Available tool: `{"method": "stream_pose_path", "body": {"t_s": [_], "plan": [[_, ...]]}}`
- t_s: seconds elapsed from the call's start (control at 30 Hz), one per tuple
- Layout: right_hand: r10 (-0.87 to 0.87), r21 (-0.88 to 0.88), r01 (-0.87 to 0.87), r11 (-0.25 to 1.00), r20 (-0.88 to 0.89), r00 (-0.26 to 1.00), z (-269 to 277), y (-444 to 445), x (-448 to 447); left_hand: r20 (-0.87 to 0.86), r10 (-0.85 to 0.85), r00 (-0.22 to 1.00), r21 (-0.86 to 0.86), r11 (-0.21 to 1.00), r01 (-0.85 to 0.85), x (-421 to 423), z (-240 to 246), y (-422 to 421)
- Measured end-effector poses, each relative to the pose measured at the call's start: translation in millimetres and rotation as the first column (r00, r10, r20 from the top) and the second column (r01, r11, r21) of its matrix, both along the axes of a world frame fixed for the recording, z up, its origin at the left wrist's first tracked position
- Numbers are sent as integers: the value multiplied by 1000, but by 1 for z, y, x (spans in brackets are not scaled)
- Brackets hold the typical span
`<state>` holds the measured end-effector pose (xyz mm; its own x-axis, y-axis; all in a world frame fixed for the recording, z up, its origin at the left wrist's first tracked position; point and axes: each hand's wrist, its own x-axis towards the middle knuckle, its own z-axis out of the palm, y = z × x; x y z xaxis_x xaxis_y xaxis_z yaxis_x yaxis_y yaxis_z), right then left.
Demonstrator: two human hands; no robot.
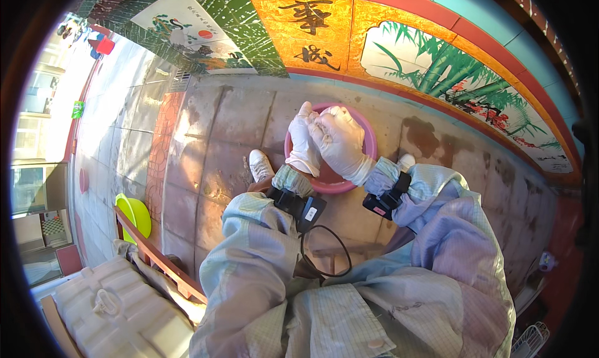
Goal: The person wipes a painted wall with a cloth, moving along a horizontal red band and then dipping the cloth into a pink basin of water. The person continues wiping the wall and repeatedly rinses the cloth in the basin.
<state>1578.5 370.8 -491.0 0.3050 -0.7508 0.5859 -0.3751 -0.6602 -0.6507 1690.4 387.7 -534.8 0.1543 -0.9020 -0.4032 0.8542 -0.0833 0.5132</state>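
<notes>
Both my hands wear white gloves and meet above a pink plastic basin (pixel 370 128) on the paved ground. My left hand (pixel 304 140) is on the left side, its fingers pointing up and touching the other hand. My right hand (pixel 340 140) has its fingers curled against the left one. Whether anything small lies between the fingers cannot be told. Reddish water or the basin's own bottom shows below the hands. Black devices are strapped over both light checked sleeves, and a black cable loops between my forearms.
A tiled wall with a painted bamboo panel (pixel 435 63) rises beyond the basin. My shoes (pixel 260 165) flank the basin. At the left are a yellow-green basin (pixel 140 215), a wooden rail (pixel 159 255) and a beige ribbed lid (pixel 117 306). A red bucket (pixel 105 45) stands far off.
</notes>
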Motion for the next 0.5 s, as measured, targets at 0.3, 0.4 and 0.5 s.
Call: {"method": "stream_pose_path", "body": {"t_s": [0.3,0.4,0.5], "plan": [[67,-121,-73,990,-48,997,1,2,-1,-76,25,997,119,993,-16,-13,26,-1],[-69,-141,45,989,-172,983,0,0,0,71,61,996,91,994,-67,-14,22,-1],[-180,467,91,880,150,972,0,-4,1,213,64,975,127,988,-93,-16,14,-1]]}}
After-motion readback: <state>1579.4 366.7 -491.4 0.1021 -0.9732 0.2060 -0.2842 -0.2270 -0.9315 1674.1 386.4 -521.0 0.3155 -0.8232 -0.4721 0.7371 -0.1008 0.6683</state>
